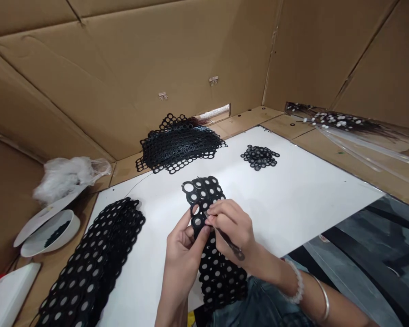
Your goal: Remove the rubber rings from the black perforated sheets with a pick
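A strip of joined black rings (221, 272) runs from the white board down over the lap. My left hand (186, 250) pinches its left edge between thumb and fingers, near a ring with a pale centre. Close against it, my right hand (233, 227) is closed on a slim dark tool (234, 249), whose front end meets the strip at the left fingertips. The tip itself is hidden by the fingers. A long folded band of similar rings (92, 263) lies to the left. Behind the hands is a large stack of ring mesh (177, 145).
A small heap of black rings (259, 156) lies on the white board (306, 186). At left are a white bowl (68, 229) with dark pieces and a plastic bag (70, 175). White-tipped strands (341, 120) lie at right. Cardboard walls (177, 54) enclose the back.
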Available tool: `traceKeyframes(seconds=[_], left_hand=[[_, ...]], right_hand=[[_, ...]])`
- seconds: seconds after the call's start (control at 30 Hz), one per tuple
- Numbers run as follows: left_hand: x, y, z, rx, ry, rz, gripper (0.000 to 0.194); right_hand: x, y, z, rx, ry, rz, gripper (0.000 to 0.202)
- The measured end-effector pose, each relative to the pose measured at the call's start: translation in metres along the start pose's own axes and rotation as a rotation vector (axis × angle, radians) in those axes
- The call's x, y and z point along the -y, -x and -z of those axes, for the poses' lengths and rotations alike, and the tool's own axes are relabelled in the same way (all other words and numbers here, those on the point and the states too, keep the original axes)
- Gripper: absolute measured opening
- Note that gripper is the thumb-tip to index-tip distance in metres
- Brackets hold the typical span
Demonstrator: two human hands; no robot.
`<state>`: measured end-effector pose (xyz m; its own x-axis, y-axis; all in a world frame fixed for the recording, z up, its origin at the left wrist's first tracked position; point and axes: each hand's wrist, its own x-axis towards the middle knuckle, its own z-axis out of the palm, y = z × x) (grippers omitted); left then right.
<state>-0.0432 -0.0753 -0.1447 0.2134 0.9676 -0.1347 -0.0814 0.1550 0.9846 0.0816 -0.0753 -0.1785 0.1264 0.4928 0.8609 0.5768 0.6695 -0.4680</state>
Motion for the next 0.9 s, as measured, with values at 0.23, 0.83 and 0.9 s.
traceKeyframes(seconds=[0.23, 0.83, 0.9], left_hand=[[-0.006, 0.008, 0.005, -0.01, -0.296, -0.039, 0.043], [-0.016, 0.01, 0.007, 0.014, -0.077, -0.045, 0.03], [-0.015, 0.009, 0.008, -0.023, -0.073, -0.047, 0.031]], right_hand=[[0.007, -0.024, 0.022, 0.097, -0.277, -0.21, 0.017], [0.023, -0.015, 0.038, 0.043, -0.404, -0.253, 0.014], [0.025, -0.011, 0.036, 0.046, -0.403, -0.228, 0.015]])
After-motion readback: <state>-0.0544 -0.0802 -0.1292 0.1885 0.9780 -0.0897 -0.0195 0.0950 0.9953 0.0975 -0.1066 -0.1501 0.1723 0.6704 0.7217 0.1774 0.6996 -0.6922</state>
